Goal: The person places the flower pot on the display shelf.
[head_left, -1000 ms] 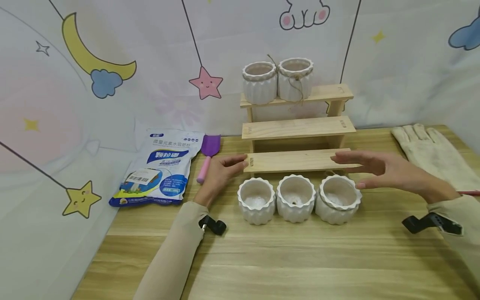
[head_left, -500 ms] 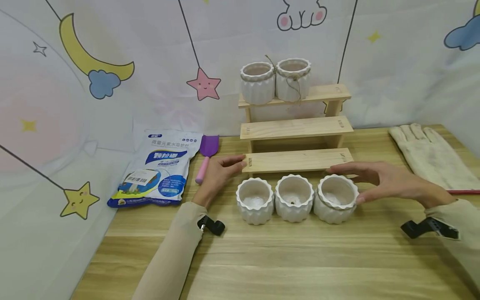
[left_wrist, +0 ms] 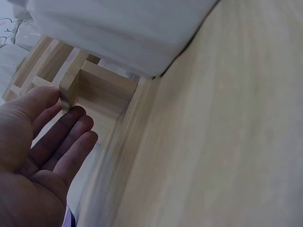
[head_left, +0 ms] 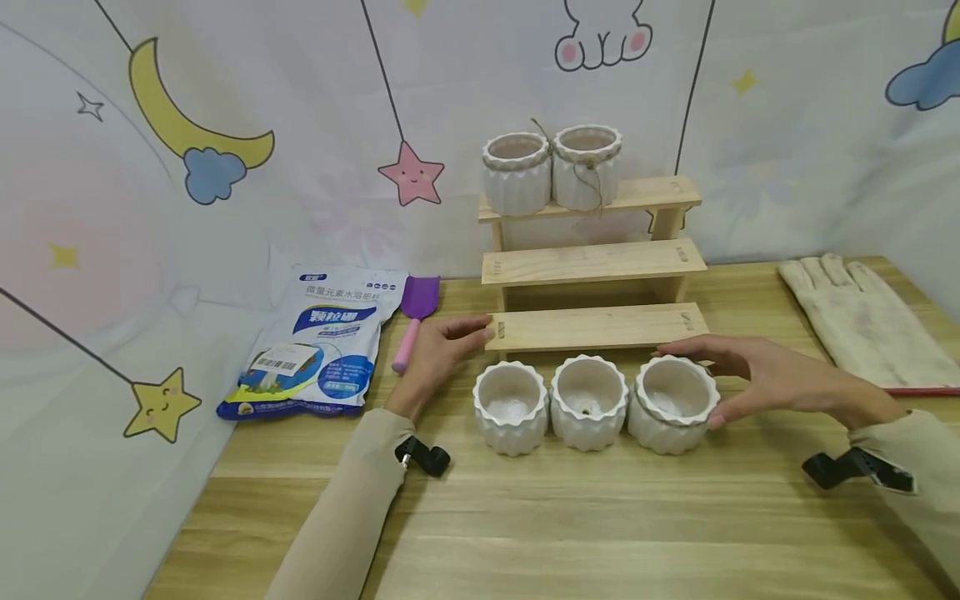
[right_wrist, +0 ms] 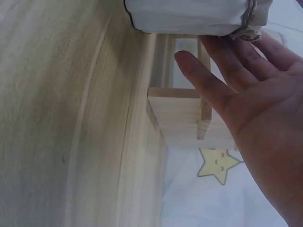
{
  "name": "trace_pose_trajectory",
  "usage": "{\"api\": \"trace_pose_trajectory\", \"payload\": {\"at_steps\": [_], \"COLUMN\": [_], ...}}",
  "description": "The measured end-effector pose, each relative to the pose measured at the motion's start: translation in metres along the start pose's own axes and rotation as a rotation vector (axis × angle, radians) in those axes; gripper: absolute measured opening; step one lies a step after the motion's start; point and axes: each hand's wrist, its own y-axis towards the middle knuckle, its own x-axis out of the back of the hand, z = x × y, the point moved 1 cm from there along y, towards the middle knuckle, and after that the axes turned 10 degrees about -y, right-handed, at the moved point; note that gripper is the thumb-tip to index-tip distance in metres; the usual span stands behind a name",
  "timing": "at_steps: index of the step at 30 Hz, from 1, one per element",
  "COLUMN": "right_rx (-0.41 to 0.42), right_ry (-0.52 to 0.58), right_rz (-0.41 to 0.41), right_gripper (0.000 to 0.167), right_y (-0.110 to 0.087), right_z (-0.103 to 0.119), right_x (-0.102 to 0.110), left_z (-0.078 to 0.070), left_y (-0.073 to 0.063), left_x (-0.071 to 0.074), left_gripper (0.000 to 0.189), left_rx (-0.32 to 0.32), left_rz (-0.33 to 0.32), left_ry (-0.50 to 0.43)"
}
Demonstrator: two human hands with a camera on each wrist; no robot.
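Note:
My left hand [head_left: 438,354] holds the left end of the lowest board of a stepped wooden plant stand [head_left: 592,327], thumb and forefinger at its edge. In the left wrist view the other fingers of the left hand [left_wrist: 45,156] extend loosely below that board. My right hand [head_left: 780,375] curves around the right side of the rightmost white ceramic pot [head_left: 667,429], fingers behind and thumb near its front. From the right wrist, the thumb of the right hand [right_wrist: 265,113] shows apart from the twine-tied pot [right_wrist: 189,16]. Beside it stand a middle pot [head_left: 588,425] and a left pot [head_left: 512,429].
Two white pots, one at left [head_left: 517,185] and one with a twine bow [head_left: 587,175], sit on the top step. A fertilizer bag [head_left: 315,342] and a purple hand shovel [head_left: 418,300] lie left. A cotton glove [head_left: 862,325] lies right; a printed cloth [head_left: 315,100] hangs behind.
My right hand has moved left and down, closer to the rightmost pot. The left hand stays at the stand's lowest board, and the pots have not moved on the table.

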Motion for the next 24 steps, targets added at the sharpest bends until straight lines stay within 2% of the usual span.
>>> {"api": "trace_pose_trajectory", "payload": {"at_steps": [5, 11, 16, 24], "right_rx": [0.007, 0.013, 0.012, 0.008], "right_ry": [0.02, 0.013, 0.011, -0.032], "right_rz": [-0.023, -0.009, -0.008, -0.006], "right_gripper": [0.089, 0.096, 0.093, 0.094], "right_y": [0.0019, -0.0003, -0.0006, -0.0004], "right_z": [-0.0012, -0.0005, 0.0007, 0.0001], "right_x": [-0.0013, -0.0023, -0.0028, -0.0033], "left_z": [0.001, 0.0015, 0.0012, 0.0005], "left_y": [-0.0001, 0.001, 0.0015, 0.0], "left_x": [0.0006, 0.0001, -0.001, -0.0012], "left_gripper": [0.031, 0.031, 0.032, 0.032], "left_rx": [0.006, 0.007, 0.003, 0.014], "left_rz": [-0.007, 0.006, 0.011, 0.001], "left_ry": [-0.007, -0.011, -0.013, -0.02]}}
